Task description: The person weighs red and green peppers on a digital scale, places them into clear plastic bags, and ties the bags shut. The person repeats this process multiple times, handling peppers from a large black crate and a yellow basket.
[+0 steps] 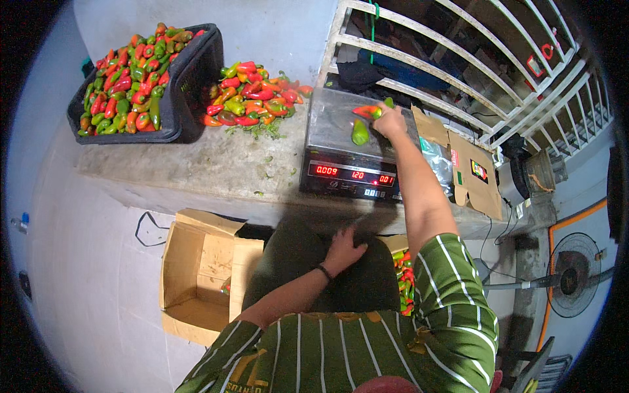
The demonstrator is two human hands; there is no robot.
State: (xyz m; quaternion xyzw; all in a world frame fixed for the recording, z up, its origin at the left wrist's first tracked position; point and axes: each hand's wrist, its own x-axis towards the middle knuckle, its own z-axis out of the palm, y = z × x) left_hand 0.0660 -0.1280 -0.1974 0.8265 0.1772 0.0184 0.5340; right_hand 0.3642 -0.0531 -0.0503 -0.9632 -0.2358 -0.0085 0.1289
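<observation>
My right hand (392, 122) reaches over the metal top of a digital scale (327, 124), its fingers closed around peppers. A red-orange pepper (365, 111) pokes out on the left of the fingers, and a green tip (389, 103) shows beyond them. How many peppers are in the grip is partly hidden. Just left of this hand, a single green pepper (360, 133) lies on the scale top. My left hand (343, 253) rests on my dark trousers, thumb apart from the fingers, holding nothing.
Red and green peppers fill a black crate (177, 124) at the far left. A loose pepper pile (255, 98) lies between crate and scale. Below the ledge stands an open cardboard box (196, 281). Flattened cardboard (477, 173), a white metal grille (432, 49) and a fan (573, 275) are right.
</observation>
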